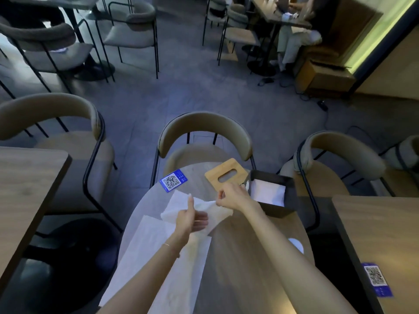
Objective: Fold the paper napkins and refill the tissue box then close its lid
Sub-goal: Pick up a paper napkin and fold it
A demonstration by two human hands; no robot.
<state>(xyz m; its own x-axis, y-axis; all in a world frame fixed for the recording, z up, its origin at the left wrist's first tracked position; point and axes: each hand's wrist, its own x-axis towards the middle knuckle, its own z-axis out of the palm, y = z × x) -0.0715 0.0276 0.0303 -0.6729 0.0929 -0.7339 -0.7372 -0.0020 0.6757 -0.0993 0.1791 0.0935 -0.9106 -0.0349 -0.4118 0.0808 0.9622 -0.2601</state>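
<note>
A white paper napkin (pixel 218 213) is held above the round wooden table (pixel 244 264). My left hand (pixel 191 219) grips its lower left part with the thumb up. My right hand (pixel 231 197) pinches its upper edge. More white napkins (pixel 158 243) lie flat on the table's left side, under my left forearm. The black tissue box (pixel 288 201) stands open at the table's far right, with white napkins (pixel 267 192) inside. Its wooden lid (pixel 225 175), with an oval slot, lies on the table just left of the box.
A blue QR card (pixel 173 180) lies at the table's far edge. A small white object (pixel 295 244) sits at the right rim. Padded chairs (pixel 205 137) ring the table. Other wooden tables (pixel 27 184) stand at left and right. A seated person (pixel 294 39) is far back.
</note>
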